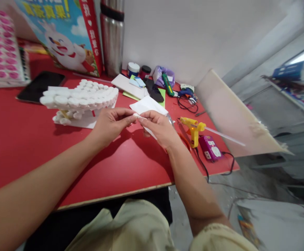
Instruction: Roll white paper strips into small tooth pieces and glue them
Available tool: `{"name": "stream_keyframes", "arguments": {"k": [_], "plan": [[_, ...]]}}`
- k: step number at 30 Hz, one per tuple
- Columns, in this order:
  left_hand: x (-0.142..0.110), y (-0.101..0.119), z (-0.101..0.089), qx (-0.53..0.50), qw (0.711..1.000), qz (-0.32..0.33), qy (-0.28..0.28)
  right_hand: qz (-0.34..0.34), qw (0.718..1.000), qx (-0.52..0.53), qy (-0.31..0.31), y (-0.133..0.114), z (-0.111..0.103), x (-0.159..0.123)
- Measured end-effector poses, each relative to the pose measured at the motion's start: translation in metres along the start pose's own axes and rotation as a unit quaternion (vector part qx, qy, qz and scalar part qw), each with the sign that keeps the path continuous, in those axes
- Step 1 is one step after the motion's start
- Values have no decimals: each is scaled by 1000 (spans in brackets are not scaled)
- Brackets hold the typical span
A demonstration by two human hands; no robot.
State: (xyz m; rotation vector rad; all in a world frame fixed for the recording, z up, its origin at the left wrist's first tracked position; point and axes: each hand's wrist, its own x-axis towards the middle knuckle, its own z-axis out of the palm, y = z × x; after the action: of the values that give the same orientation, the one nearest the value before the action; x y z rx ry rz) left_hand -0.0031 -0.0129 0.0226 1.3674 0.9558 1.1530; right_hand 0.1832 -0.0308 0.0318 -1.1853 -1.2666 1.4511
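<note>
Both hands meet over the red table, fingertips pinching one small white piece (136, 115) that looks like soft paper or clay. My left hand (112, 122) holds it between thumb and forefinger. On its other side my right hand (158, 127) grips it the same way, with the lower fingers curled. White paper (148, 104) lies behind and partly under the right hand. Left of my left hand stands a white model (78, 96) covered in rows of rounded white pieces, on a white base. Orange-handled scissors (185, 142) are partly hidden by my right forearm.
A yellow glue gun (192, 129) with a long glue stick stands at right, beside a purple power socket (211, 148) with trailing cords. A steel flask (112, 38), a printed bag (63, 38), a phone (40, 85) and small jars line the back. The table's front edge (115, 196) is near me.
</note>
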Motion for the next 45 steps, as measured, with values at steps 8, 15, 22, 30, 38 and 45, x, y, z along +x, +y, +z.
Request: {"name": "stream_keyframes", "arguments": {"k": [8,15,22,30,38,45], "plan": [[-1,-7,6,3,999,27,41,-191,921,-307,145,3,15,-6],[-3,-15,8,136,964,206,99,-191,942,-253,108,4,23,-11],[-10,-16,13,189,936,288,67,-195,942,-245,123,3,16,-10],[-4,-3,2,15,995,95,-26,-193,969,-153,-6,-7,-3,-8],[-7,4,4,100,985,141,-18,-166,967,-190,42,-3,3,-10],[-10,1,8,128,979,158,3,-190,956,-211,76,1,9,-13]]}}
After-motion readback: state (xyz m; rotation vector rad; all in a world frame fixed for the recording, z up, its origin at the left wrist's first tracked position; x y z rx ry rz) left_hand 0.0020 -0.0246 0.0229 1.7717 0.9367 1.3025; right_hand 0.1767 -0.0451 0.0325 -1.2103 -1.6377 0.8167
